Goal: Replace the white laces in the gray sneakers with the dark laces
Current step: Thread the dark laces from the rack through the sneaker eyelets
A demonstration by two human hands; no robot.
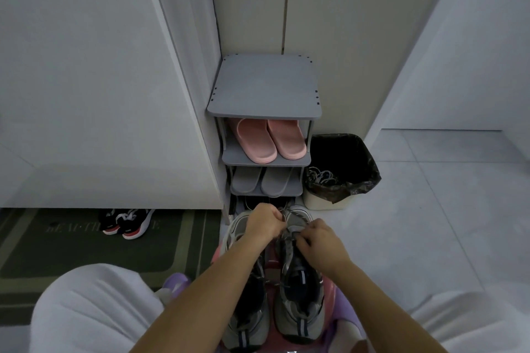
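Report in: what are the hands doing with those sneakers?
Left grip, right grip both pinching lace near toe of right gray sneaker. Left gray sneaker alongside. White laces in trash bin. Nothing in the way.

Both hands work at the toe end of the right-side gray sneaker (pixel 301 321). Left hand (pixel 265 222) fisted on the dark lace (pixel 296 214), right hand (pixel 321 241) pinching it at the eyelets. Second gray sneaker (pixel 243 332) under the left forearm. Beyond the hands: shoe rack (pixel 263 86), pink slippers (pixel 269 137). Beyond the right hand: bin (pixel 355 169) holding white laces (pixel 322 176).
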